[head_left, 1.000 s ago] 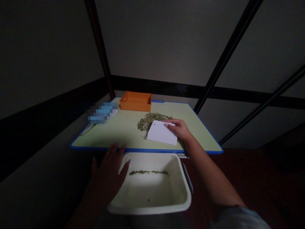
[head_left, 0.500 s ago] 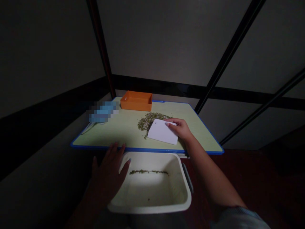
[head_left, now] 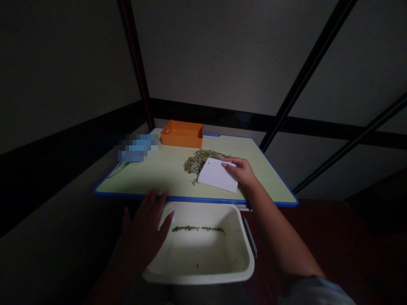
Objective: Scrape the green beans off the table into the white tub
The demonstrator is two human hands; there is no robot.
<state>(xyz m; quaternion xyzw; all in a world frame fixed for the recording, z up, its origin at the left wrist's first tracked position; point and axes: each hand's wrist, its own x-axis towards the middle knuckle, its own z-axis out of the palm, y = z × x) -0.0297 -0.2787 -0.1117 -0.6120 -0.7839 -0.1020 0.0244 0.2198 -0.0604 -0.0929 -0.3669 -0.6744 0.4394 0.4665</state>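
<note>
My right hand [head_left: 243, 172] grips a white plastic scraper card [head_left: 217, 175] by its right edge, its blade resting on the pale green table [head_left: 159, 173] against a heap of small green beans [head_left: 199, 160]. My left hand [head_left: 144, 231] lies flat with fingers spread over the left rim of a white tub [head_left: 241, 258] held below the table's blue front edge. A thin line of the green beans [head_left: 197, 229] lies inside the tub.
An orange tray [head_left: 182, 134] stands at the table's back edge. A blurred blue object [head_left: 137, 148] lies at the back left. Dark diagonal bars [head_left: 305, 67] cross the wall behind. Dark floor lies to the right.
The scraper and my right hand have shifted very slightly toward the bean heap. The left hand and tub stay almost still.
</note>
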